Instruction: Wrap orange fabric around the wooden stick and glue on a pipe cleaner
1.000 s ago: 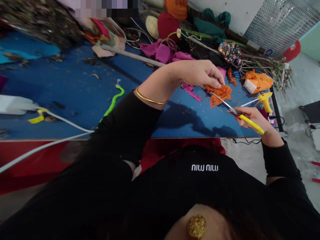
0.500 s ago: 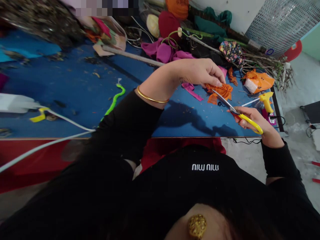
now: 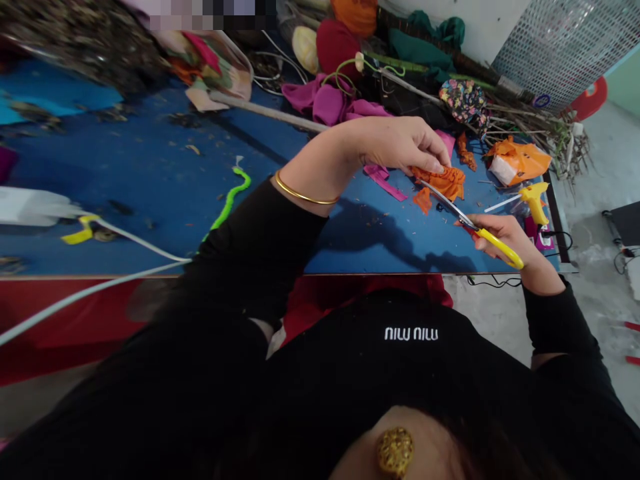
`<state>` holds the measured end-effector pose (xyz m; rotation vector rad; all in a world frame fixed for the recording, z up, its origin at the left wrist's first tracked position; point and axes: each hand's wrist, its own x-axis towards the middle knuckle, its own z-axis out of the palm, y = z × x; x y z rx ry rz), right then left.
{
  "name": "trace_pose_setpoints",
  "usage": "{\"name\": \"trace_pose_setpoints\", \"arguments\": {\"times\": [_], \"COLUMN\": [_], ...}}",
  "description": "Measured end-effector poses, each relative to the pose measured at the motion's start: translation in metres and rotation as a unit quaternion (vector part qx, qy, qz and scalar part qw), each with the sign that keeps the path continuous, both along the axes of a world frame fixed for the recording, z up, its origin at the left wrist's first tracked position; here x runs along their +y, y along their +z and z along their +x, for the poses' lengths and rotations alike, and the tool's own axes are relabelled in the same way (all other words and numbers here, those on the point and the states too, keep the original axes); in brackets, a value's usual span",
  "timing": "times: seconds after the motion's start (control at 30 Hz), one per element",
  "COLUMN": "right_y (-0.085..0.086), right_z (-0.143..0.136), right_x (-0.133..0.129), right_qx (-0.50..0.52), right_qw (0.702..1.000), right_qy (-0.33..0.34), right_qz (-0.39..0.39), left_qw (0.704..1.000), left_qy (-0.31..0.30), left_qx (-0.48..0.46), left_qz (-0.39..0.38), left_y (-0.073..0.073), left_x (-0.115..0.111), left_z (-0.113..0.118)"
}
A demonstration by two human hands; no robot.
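My left hand reaches in from the left and pinches a crumpled orange cloth above the blue table. Yellow-handled scissors are in my right hand, their blades pointing up and left along the cloth's lower edge. The blades look closed or nearly so. Just below them is a small orange piece; whether it is fully separate from the cloth I cannot tell. A magenta strip lies on the table below my left wrist.
A yellow glue gun and an orange packet lie to the right. Magenta cloth, sticks and a floral bundle line the back. A green cord and white cable lie left.
The scissor blades have come together. The small orange piece, joined to the cloth's lower part before, now shows below the blades. My left hand has hardly moved.
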<state>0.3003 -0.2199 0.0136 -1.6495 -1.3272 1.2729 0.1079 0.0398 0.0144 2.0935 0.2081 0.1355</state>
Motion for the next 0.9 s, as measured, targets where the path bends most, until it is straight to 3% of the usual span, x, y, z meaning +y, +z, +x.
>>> {"name": "trace_pose_setpoints", "arguments": {"times": [0.2, 0.3, 0.37, 0.47, 0.53, 0.6, 0.73, 0.8, 0.9], "right_y": [-0.004, -0.016, -0.027, -0.043, -0.051, -0.054, -0.049, -0.043, -0.035], "right_z": [0.002, 0.002, 0.000, -0.010, -0.019, -0.026, -0.032, -0.031, -0.030], "right_x": [-0.001, -0.003, -0.004, -0.002, 0.001, 0.004, 0.007, 0.013, 0.035], "right_qx": [-0.073, -0.199, -0.328, -0.498, -0.561, -0.581, -0.570, -0.524, -0.341], "right_qw": [0.997, 0.979, 0.942, 0.865, 0.826, 0.810, 0.815, 0.843, 0.900], "right_qy": [0.021, 0.023, 0.022, 0.020, 0.035, 0.062, 0.075, 0.007, -0.159], "right_qz": [0.006, 0.042, 0.065, 0.061, 0.049, 0.050, 0.074, 0.119, 0.221], "left_qw": [1.000, 0.999, 0.998, 0.997, 0.996, 0.995, 0.994, 0.995, 0.997], "left_qy": [0.018, 0.044, 0.063, 0.072, 0.077, 0.087, 0.098, 0.083, 0.050], "left_qx": [-0.008, -0.006, -0.017, -0.039, -0.044, -0.044, -0.029, -0.022, -0.023], "left_qz": [-0.013, -0.013, -0.012, -0.011, -0.012, -0.012, -0.028, -0.044, -0.054], "left_y": [0.004, 0.003, 0.002, 0.001, 0.001, 0.002, 0.007, 0.009, 0.010], "left_x": [0.004, 0.010, 0.015, 0.021, 0.021, 0.019, 0.007, 0.002, -0.004], "left_z": [-0.003, -0.004, -0.005, -0.006, -0.006, -0.006, -0.008, -0.009, -0.009]}}
